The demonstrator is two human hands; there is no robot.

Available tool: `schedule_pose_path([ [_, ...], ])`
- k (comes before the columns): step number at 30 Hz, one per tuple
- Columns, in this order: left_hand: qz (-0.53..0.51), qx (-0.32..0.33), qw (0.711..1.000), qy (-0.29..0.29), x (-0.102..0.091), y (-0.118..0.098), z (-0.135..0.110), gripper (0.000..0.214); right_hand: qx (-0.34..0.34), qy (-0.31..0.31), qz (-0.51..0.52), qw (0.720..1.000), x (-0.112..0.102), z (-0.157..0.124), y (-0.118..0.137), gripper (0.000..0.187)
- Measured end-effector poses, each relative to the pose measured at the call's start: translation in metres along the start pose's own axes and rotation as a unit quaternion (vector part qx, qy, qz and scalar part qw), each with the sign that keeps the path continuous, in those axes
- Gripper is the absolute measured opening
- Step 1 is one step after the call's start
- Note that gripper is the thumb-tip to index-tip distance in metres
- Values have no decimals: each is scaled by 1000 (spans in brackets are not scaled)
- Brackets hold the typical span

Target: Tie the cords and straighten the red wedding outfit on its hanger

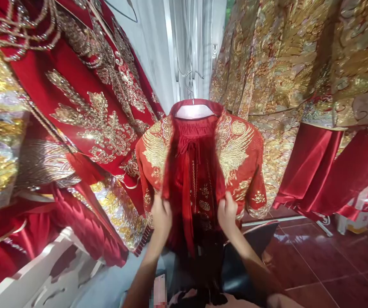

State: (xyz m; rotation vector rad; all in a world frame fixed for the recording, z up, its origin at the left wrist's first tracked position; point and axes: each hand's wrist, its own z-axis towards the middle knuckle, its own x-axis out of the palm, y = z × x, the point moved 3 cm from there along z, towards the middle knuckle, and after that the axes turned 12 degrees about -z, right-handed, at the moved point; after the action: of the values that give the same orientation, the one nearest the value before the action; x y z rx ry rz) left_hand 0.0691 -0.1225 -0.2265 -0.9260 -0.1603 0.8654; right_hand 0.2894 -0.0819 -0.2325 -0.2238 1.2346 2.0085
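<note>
A red jacket (246,160) with gold embroidery hangs upright in front of me on a hanger (188,79) with a metal hook. Its front is parted, and a dark red inner garment (198,179) with a drawstring waist and long red ties shows between the panels. My left hand (161,214) is closed around the edge of the left front panel. On the opposite side, my right hand (228,210) grips the edge of the right front panel. The fingertips of both hands are partly hidden by the cloth.
Red beaded gowns (100,115) crowd the left side. Gold sequined garments (276,64) hang on the right above red satin cloth (312,167). A white carved piece of furniture (39,265) stands low at left. Reddish floor tiles (328,256) show at lower right.
</note>
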Motion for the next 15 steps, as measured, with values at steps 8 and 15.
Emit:
schedule_pose_path([
  [8, -14, -48, 985, 163, 78, -20, -33, 18, -24, 109, 26, 993, 39, 2, 49, 29],
  [15, -177, -114, 968, 140, 84, 48, -36, 33, -73, 141, 56, 986, 93, -1, -17, 31],
])
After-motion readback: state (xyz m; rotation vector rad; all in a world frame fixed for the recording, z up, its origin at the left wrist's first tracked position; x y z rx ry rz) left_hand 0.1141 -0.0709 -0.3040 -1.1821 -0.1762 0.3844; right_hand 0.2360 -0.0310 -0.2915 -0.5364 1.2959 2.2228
